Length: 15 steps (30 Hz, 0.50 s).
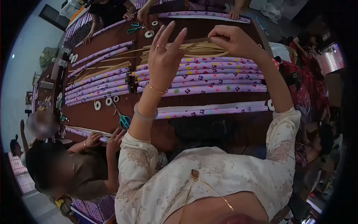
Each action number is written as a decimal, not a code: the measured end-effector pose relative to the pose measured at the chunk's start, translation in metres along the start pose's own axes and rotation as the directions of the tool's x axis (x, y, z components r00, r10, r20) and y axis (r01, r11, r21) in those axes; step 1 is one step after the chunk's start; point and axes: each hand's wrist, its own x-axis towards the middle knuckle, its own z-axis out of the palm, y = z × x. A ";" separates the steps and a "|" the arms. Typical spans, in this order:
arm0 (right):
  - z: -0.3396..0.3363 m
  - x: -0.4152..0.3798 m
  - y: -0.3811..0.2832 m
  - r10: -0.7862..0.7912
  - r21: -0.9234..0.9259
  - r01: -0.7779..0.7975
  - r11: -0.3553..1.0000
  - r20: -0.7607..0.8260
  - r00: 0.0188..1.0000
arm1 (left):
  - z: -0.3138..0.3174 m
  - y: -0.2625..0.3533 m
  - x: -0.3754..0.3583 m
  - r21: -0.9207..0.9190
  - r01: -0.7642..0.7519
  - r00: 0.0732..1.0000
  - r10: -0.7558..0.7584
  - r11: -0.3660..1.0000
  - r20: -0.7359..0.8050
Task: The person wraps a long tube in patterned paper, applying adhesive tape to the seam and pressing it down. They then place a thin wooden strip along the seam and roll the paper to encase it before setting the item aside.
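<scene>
Purple rolls (pixel 220 89), below fingers: probably light, stiff, best held mid-length; left hand (pixel 163 61) open; right hand (pixel 235 42) curled, grip unclear

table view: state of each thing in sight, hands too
left hand, open, raised above the table
right hand, fingers curled shut, any contents unclear
patterned rolls, rolled up, laid in rows
brown strips, loose, bunched
near scissors, lying down, blade opening unclear
far scissors, lying down
white tape rolls, wound up
</scene>
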 end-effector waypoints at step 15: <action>-0.047 -0.144 -0.079 -0.254 -0.618 0.186 0.764 -0.023 0.967 | -0.147 -0.018 -0.139 -0.185 0.324 0.864 -0.370 0.928 -0.342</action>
